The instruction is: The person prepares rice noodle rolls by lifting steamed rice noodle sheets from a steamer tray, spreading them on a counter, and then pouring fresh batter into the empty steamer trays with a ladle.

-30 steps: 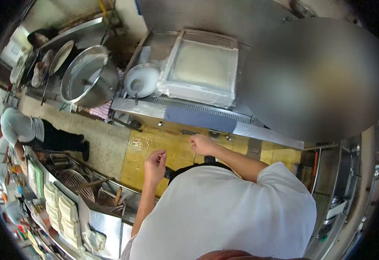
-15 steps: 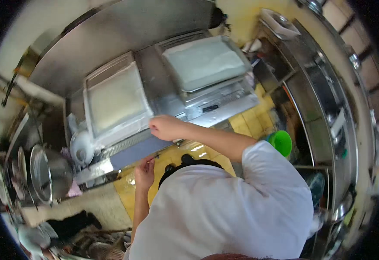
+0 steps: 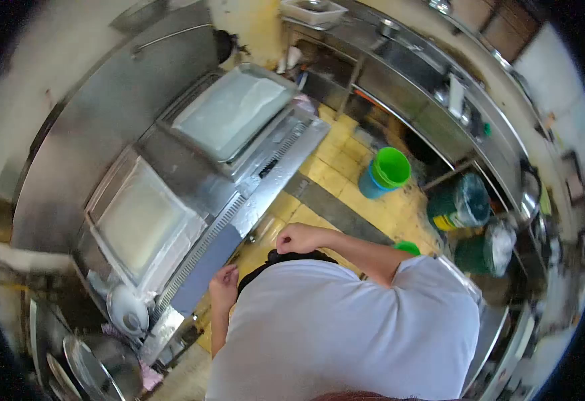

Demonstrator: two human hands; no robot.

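Observation:
My right hand [image 3: 299, 239] is in front of my torso, above the yellow floor, with its fingers curled in and nothing visible in them. My left hand [image 3: 224, 286] is lower and to the left, fingers loosely bent, near the front edge of the steel counter; it also appears to hold nothing. Nearest to it is a bluish-grey flat strip [image 3: 202, 271] along that edge. Beyond lies a rectangular tray [image 3: 90, 215] lined with a pale sheet [image 3: 135, 224]. Farther back, a second metal tray [image 3: 291, 90] holds a whitish sheet or layer [image 3: 236, 113].
A white lid [image 3: 127, 309] leans at the counter's left end beside a large metal pot [image 3: 108, 364]. On the right are a green bucket [image 3: 393, 167] stacked in a blue one, dark bins [image 3: 463, 200] and a steel shelf unit [image 3: 399, 80]. Yellow tiles [image 3: 332, 177] cover the floor.
My view has turned right, so the counter and trays sit farther left and more buckets show. My right hand has drawn back from the near tray's edge toward my body.

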